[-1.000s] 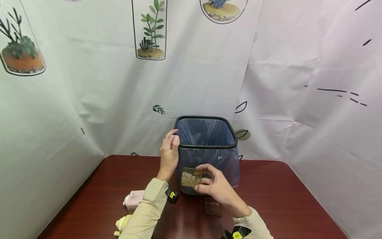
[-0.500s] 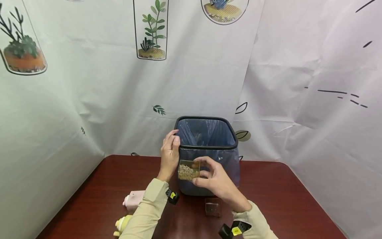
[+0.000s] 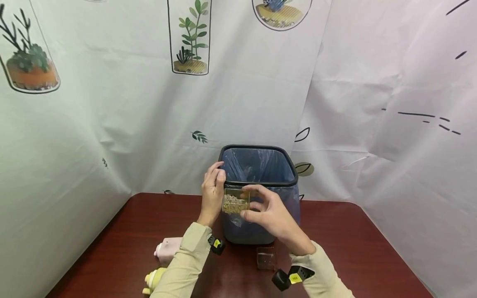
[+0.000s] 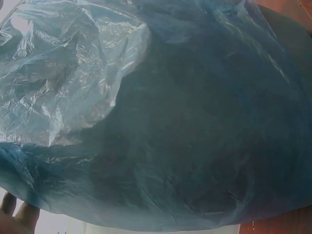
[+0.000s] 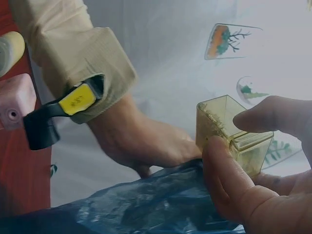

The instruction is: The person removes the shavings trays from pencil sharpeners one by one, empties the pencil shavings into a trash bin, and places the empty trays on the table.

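My right hand pinches a small clear yellowish plastic box between thumb and fingers, in front of the bin just below its rim. Dry pale bits are in the box; in the right wrist view the box is tilted, with the bits along one side. My left hand grips the left side of a trash bin at its black rim. A blue plastic bag lines the bin and folds over its outside. The bag fills most of the left wrist view.
Another clear box stands on the dark red table in front of the bin. A pink bottle and a yellow bottle lie by the left forearm. A printed white curtain hangs behind.
My right hand has raised the box with the bits up the bin's front, nearly to the rim. The left hand has stayed at the bin's left side.
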Available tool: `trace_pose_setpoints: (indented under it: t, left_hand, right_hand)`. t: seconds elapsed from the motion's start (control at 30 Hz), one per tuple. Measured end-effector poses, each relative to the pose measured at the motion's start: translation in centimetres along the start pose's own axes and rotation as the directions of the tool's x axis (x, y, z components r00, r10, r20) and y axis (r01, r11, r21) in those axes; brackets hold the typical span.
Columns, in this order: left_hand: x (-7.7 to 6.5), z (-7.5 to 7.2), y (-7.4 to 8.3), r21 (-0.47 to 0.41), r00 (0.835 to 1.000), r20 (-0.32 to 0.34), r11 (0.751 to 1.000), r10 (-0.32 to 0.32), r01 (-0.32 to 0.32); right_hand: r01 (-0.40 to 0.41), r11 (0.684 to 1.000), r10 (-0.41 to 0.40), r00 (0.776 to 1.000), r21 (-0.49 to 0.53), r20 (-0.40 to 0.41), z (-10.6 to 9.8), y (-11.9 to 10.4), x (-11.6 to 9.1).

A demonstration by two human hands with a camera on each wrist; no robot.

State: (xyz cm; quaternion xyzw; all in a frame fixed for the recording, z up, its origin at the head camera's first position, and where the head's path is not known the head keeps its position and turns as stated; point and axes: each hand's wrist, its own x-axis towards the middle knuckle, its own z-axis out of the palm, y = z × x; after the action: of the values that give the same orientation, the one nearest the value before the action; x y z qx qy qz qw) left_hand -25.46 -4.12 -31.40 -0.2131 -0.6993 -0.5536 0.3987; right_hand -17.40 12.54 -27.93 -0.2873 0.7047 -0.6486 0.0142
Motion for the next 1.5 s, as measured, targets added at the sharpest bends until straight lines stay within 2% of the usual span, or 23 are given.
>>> trace_pose_setpoints:
  t: [0.1,0.27,0.37,0.47,0.6,0.83,1.23,1.33,1.4,1.5]
  left_hand:
    - [0.0,-0.3,1.6,-0.003,1.000,0.004,1.000,-0.011,0.011]
    - [-0.1,0.1,-0.4,-0.012,1.000,0.012,1.000,-0.025,0.025]
    - [-0.1,0.3,-1.9,-0.010,1.000,0.004,1.000,-0.008,0.008]
    - [0.0,0.4,-2.4,-0.001,1.000,-0.014,1.000,0.017,-0.017]
    - [0.0,0.5,-2.5,0.018,0.999,-0.029,0.999,0.033,-0.033]
    - [0.0,0.5,-2.4,0.058,0.999,-0.028,0.998,0.031,-0.030]
    - [0.0,0.2,-2.5,0.046,1.000,-0.011,0.999,0.012,-0.012]
    - [0.0,0.2,-2.5,0.046,1.000,-0.015,0.999,0.011,-0.010]
    - [0.0,0.3,-2.4,0.047,1.000,-0.019,0.999,0.014,-0.013]
    - [0.0,0.4,-2.4,0.046,1.000,-0.024,0.999,0.019,-0.018]
  right_hand:
    - [-0.003,1.000,0.003,1.000,-0.008,-0.009,-0.1,-0.5,0.3]
    - [-0.002,1.000,0.001,1.000,-0.023,-0.020,-0.2,-1.1,0.5]
    - [0.005,1.000,-0.006,1.000,-0.014,-0.027,-0.2,-1.5,0.8]
    - [0.015,1.000,-0.015,0.999,-0.001,-0.038,-0.3,-1.9,1.1]
    - [0.023,0.999,-0.024,0.998,-0.028,-0.060,-0.7,-2.3,1.7]
    - [-0.013,0.993,-0.001,0.994,-0.121,-0.113,-1.2,-2.6,2.8]
    - [-0.030,0.966,-0.024,0.979,-0.256,-0.203,-1.2,-2.7,5.2]
    - [-0.015,0.938,-0.071,0.970,-0.345,-0.234,-1.3,-2.4,5.6]
    - [-0.005,0.898,-0.121,0.958,-0.440,-0.258,-1.3,-2.2,5.8]
    - [0.003,0.822,-0.195,0.941,-0.570,-0.277,-1.3,-1.8,6.0]
